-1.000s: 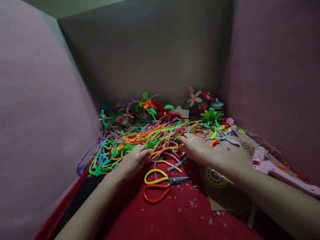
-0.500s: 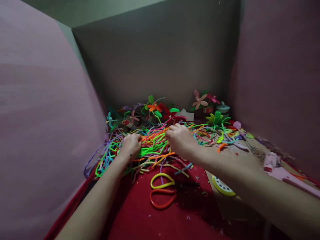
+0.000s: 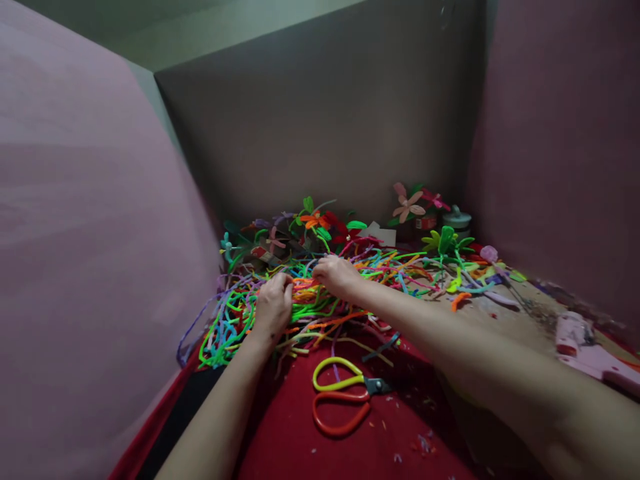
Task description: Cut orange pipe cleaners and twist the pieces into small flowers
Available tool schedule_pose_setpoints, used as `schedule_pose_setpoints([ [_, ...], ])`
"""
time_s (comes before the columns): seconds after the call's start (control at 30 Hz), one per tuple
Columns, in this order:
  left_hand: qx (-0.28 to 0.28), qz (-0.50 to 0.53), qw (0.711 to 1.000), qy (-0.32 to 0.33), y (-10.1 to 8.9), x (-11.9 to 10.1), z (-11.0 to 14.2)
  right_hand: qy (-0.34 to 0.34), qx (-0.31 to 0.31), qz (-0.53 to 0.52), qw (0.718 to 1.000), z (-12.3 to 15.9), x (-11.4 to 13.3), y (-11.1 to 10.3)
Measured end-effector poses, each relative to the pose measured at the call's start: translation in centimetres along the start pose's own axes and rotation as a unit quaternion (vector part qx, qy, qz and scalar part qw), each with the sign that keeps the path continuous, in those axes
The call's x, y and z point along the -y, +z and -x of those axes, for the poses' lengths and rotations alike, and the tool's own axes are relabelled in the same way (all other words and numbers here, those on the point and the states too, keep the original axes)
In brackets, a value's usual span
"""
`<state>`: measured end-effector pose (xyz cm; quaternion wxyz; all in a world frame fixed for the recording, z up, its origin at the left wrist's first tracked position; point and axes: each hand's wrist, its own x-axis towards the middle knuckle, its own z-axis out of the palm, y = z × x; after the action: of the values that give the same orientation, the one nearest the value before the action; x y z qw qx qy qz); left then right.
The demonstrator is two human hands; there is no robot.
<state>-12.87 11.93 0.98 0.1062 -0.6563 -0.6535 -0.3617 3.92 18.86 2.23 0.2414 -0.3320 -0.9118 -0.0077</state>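
A tangled heap of bright pipe cleaners [image 3: 320,310] in green, orange, pink, purple and blue spreads over the red cloth. At the heap's left-centre, my left hand [image 3: 274,303] has its fingers curled down on the strands. My right hand [image 3: 337,275] is a little farther back and to the right, closed in a pinch among the pipe cleaners. Orange strands run between the two hands. Both sets of fingertips are partly hidden. Scissors [image 3: 343,427] with one yellow and one red handle loop lie in front of the heap, apart from both hands.
Pipe-cleaner flowers [image 3: 315,220] stand along the back, with a lidded jar [image 3: 457,219] at right. A pink glue gun [image 3: 583,347] lies on the right. Grey and pink panels [image 3: 75,233] enclose the sides. Small scraps dot the red cloth [image 3: 295,440].
My right hand has shifted left and back, closer to my left hand. The view has tilted slightly, and my right forearm now covers the yellow-rimmed item seen before.
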Motion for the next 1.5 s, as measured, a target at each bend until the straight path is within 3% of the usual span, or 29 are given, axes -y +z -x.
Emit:
schedule_pose_setpoints([
  [0.17,-0.051,0.123,0.985,-0.105,0.0,1.7,-1.4,-0.034,0.027,0.038,0.998,2.0,-0.5,1.0],
  [0.27,-0.115,0.186,0.966,-0.138,-0.9,2.5,-2.4,-0.056,0.041,0.057,0.996,2.6,-0.4,1.3],
  [0.43,-0.287,0.254,0.91,-0.155,-4.6,2.9,-4.4,-0.067,0.076,0.072,0.992,3.1,-0.2,1.4],
  [0.57,-0.386,0.249,0.881,-0.113,-7.9,0.8,-5.1,-0.055,0.078,0.063,0.993,3.1,0.4,0.7],
  [0.67,-0.369,0.224,0.9,-0.064,-8.4,-2.5,-3.7,-0.039,0.041,0.047,0.997,3.4,1.6,-0.7],
  [0.7,-0.341,0.211,0.915,-0.044,-8.1,-3.8,-2.8,-0.028,0.019,0.035,0.999,3.6,2.1,-1.3],
  [0.73,-0.278,0.165,0.946,-0.01,-7.6,-5.0,-1.9,-0.014,-0.004,0.022,1.0,3.9,2.7,-2.0],
  [0.77,-0.252,0.156,0.955,0.008,-7.0,-6.1,-0.8,0.011,-0.035,-0.005,0.999,4.2,3.3,-2.8],
  [0.8,-0.225,0.15,0.962,0.024,-6.4,-7.1,0.2,0.045,-0.084,-0.125,0.988,4.6,4.0,-3.5],
  [0.83,-0.188,0.125,0.973,0.046,-5.7,-8.0,1.2,0.065,-0.118,-0.266,0.954,5.1,4.6,-4.2],
  [0.87,-0.166,0.097,0.979,0.066,-5.1,-8.8,2.2,0.074,-0.14,-0.41,0.898,5.6,5.1,-4.9],
  [0.93,-0.113,0.031,0.988,0.102,-4.2,-10.1,3.7,0.109,-0.181,-0.628,0.749,6.7,5.9,-6.3],
  [1.0,-0.062,-0.028,0.988,0.135,-3.7,-11.0,5.0,0.145,-0.188,-0.756,0.61,7.7,6.1,-7.5],
  [1.07,-0.006,-0.047,0.986,0.163,-3.5,-11.7,6.1,0.188,-0.17,-0.819,0.515,8.8,5.5,-8.6],
  [1.1,0.028,-0.037,0.984,0.172,-3.4,-12.0,6.6,0.216,-0.167,-0.832,0.483,9.4,5.1,-9.1],
  [1.2,0.135,0.031,0.975,0.171,-3.1,-12.6,7.8,0.277,-0.191,-0.836,0.434,11.0,3.2,-10.2],
  [1.33,0.245,0.156,0.949,0.123,-2.7,-13.1,8.4,0.282,-0.228,-0.827,0.429,12.9,0.5,-11.1],
  [1.5,0.285,0.279,0.917,0.022,-2.8,-13.3,8.4,0.276,-0.271,-0.818,0.426,14.6,-2.1,-11.4],
])
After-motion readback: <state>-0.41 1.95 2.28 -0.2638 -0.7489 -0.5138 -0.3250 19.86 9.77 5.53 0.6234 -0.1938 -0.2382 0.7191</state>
